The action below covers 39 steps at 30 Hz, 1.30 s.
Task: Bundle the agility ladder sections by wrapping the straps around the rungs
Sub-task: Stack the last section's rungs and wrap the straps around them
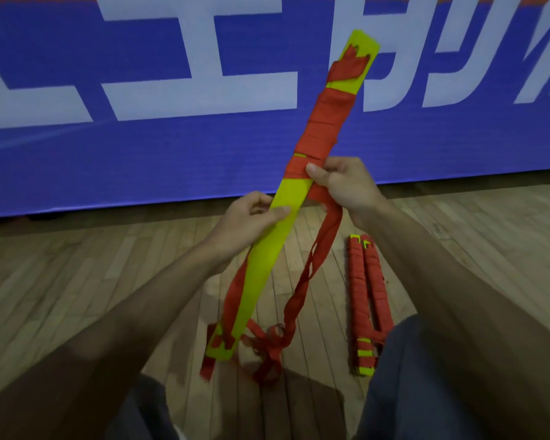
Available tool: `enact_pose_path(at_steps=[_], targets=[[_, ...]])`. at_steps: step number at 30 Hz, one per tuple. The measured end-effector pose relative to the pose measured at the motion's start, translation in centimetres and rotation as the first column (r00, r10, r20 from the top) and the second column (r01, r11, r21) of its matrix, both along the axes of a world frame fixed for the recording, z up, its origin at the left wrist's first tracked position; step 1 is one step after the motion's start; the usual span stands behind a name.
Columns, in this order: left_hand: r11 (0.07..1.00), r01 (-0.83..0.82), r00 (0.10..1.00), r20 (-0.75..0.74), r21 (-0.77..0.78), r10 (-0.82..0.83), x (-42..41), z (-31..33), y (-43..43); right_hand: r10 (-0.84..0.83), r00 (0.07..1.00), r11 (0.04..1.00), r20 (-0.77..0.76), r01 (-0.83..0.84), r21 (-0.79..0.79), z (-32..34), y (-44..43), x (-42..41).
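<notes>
Yellow rungs (265,252), red strap (324,122) seemingly half-wound.

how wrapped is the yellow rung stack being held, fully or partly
Partly. The red strap covers only the upper stretch of the yellow rung stack; the lower half is bare, with loose strap hanging.

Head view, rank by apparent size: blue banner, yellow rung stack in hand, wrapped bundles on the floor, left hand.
1. blue banner
2. yellow rung stack
3. wrapped bundles and left hand: similar area, hand nearer the camera, so not ranked.
</notes>
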<state>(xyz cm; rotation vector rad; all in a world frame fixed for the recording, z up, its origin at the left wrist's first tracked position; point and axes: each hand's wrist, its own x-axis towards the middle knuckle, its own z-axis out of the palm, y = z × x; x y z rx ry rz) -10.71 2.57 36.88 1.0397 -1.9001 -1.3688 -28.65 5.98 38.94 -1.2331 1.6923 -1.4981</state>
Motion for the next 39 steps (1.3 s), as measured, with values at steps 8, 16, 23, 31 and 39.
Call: enact_pose_path(at_steps=[8,16,23,31,39], targets=[[0.782,0.482,0.846,-0.441,0.395,-0.299,2.1,0.8,-0.1,0.249,0.932,0.961,0.263,-0.205,-0.184,1.1,1.1,-0.1],[0.757,0.519,0.834,-0.428,0.397,-0.347,2.4,1.0,-0.2,0.32,0.89,0.947,0.326,-0.313,-0.075,1.6,1.4,0.3],[0.973,0.125,0.991,-0.073,0.193,-0.113,1.0,0.0,0.3,0.156,0.948,0.982,0.277,-0.18,0.062,1.3,1.2,0.9],[0.982,-0.078,0.983,-0.152,0.172,0.104,0.9,-0.1,0.0,0.17,0.95,0.953,0.263,-0.226,0.202,1.5,1.6,0.3],[0.87,-0.258,0.933,0.126,-0.42,0.337,0.7,-0.6,0.6,0.278,0.95,0.871,0.145,-0.313,0.379,0.7,1.8,2.2]])
